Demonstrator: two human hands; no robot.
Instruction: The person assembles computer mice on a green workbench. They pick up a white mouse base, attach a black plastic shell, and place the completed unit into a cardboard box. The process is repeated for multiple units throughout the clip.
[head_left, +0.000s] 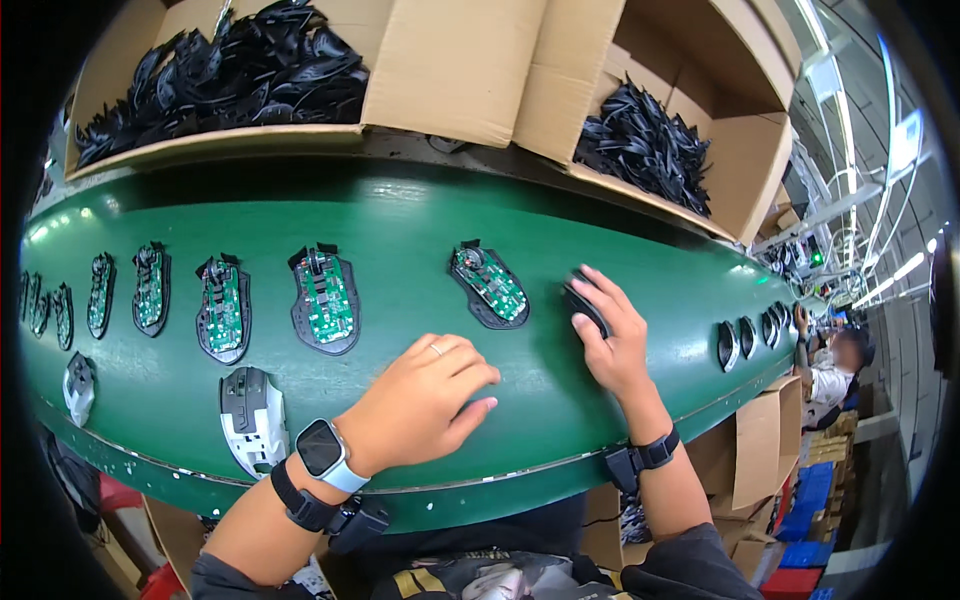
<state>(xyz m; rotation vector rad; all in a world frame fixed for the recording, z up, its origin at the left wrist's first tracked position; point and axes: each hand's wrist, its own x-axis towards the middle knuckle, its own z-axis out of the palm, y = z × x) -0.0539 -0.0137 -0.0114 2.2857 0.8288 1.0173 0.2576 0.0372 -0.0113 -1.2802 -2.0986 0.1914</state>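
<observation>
My right hand [614,340] is closed round a black computer mouse [580,300] over the right half of the green belt; the palm and fingers hide part of it. My left hand [428,400] hovers near the belt's front edge, its fingers loosely bent and the thumb apart, with nothing visible in it. Between and beyond the hands lies an open mouse base with a green circuit board [490,284]. Left of it is another such base [327,300]. A grey and white mouse top shell [252,415] rests beside my left wrist.
More mouse bases with boards [150,288] line the belt's left side, near a second light shell [78,390]. Several mice [748,338] stand at the right, towards a co-worker [835,372]. Cardboard boxes of black plastic parts [250,80] [645,145] border the far edge.
</observation>
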